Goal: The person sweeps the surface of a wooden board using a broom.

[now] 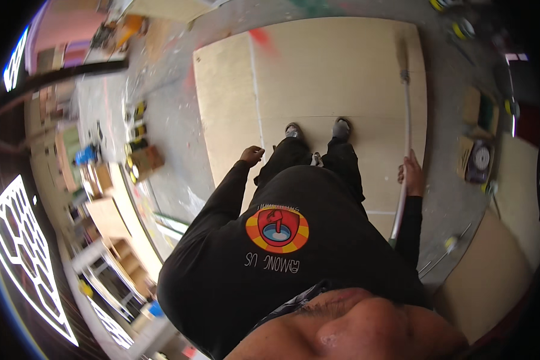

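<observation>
My right hand [411, 174] is wrapped round the pale pole of a broom [408, 120]. The pole runs forward from beside my right hip to a blurred brown brush head [401, 51], which is over the far right part of a large plywood sheet [330, 66]. Nearer the sheet's left side, my left hand [253, 156] hangs beside my thigh with its fingers curled in, and I see nothing in it. Both my shoes [342, 128] stand on the sheet, below its middle seam. A pale line and a red paint smear [261, 39] mark its left part.
Paint cans [137, 146] and a cardboard box [147, 163] stand on the grey floor [174, 114] to the left. On the right are open cartons [477, 157], a curved pale board [492, 252] and a roller frame [451, 243]. Shelving [126, 267] stands at the lower left.
</observation>
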`<action>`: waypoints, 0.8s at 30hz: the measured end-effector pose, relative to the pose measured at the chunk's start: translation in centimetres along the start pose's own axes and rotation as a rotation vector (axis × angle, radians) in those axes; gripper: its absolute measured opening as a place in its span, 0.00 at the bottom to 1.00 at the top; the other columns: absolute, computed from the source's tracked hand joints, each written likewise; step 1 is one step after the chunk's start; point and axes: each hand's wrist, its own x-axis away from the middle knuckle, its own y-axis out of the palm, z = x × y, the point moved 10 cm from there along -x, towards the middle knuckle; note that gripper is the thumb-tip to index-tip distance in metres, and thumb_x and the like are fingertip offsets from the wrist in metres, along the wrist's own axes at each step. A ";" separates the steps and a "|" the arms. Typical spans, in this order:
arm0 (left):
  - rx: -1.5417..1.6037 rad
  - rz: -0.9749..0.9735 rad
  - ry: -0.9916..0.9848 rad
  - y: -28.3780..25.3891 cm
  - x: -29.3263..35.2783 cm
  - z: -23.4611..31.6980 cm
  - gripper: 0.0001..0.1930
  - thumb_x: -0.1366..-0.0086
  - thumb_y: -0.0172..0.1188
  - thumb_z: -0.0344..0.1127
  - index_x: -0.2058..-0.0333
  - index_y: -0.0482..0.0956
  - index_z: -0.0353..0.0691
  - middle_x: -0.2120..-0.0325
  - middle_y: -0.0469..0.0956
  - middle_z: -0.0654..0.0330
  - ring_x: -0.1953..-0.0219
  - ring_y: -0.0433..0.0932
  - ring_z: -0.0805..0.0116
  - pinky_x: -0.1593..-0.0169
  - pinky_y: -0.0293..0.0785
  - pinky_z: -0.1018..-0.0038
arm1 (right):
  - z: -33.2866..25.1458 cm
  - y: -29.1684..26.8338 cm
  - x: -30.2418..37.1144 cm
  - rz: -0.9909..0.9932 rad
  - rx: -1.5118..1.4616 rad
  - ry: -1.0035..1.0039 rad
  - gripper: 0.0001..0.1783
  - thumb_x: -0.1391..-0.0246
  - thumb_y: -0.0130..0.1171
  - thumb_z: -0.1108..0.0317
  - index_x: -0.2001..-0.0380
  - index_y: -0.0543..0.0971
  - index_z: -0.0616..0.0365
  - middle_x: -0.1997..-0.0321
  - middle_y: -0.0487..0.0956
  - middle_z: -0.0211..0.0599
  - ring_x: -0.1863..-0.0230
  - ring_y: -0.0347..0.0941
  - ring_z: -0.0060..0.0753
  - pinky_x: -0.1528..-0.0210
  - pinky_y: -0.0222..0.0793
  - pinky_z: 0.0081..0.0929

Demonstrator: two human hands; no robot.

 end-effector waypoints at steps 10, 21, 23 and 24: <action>0.313 0.175 0.118 -2.3 1.9 -1.5 0.17 0.46 0.54 0.43 0.67 0.74 0.32 0.75 0.76 0.54 0.74 0.75 0.69 0.68 0.71 0.74 | -1.6 21.3 -3.1 -0.488 0.150 -0.024 0.23 0.49 0.45 0.66 0.47 0.61 0.47 0.87 0.63 0.26 0.90 0.59 0.18 0.90 0.59 0.17; 0.881 0.287 -0.221 -2.0 2.9 -23.6 0.17 0.45 0.54 0.43 0.66 0.72 0.32 0.78 0.75 0.57 0.78 0.75 0.71 0.76 0.70 0.78 | -5.1 9.1 -16.5 0.125 -0.036 -0.018 0.06 0.50 0.42 0.65 0.69 0.65 0.52 0.88 0.62 0.31 0.89 0.60 0.25 0.90 0.58 0.22; 1.090 0.288 -0.331 0.5 5.1 -29.0 0.17 0.46 0.53 0.43 0.65 0.72 0.34 0.79 0.75 0.58 0.80 0.74 0.73 0.81 0.66 0.80 | -7.4 13.5 -15.5 0.103 -0.036 0.051 0.05 0.50 0.42 0.64 0.74 0.65 0.52 0.87 0.63 0.31 0.89 0.60 0.25 0.89 0.58 0.23; 1.149 0.278 -0.407 0.8 6.4 -30.8 0.17 0.46 0.54 0.44 0.65 0.72 0.35 0.79 0.74 0.59 0.80 0.74 0.72 0.82 0.65 0.80 | -7.7 16.7 -15.4 0.059 0.061 0.032 0.05 0.50 0.42 0.64 0.76 0.65 0.51 0.87 0.63 0.30 0.89 0.60 0.24 0.89 0.58 0.23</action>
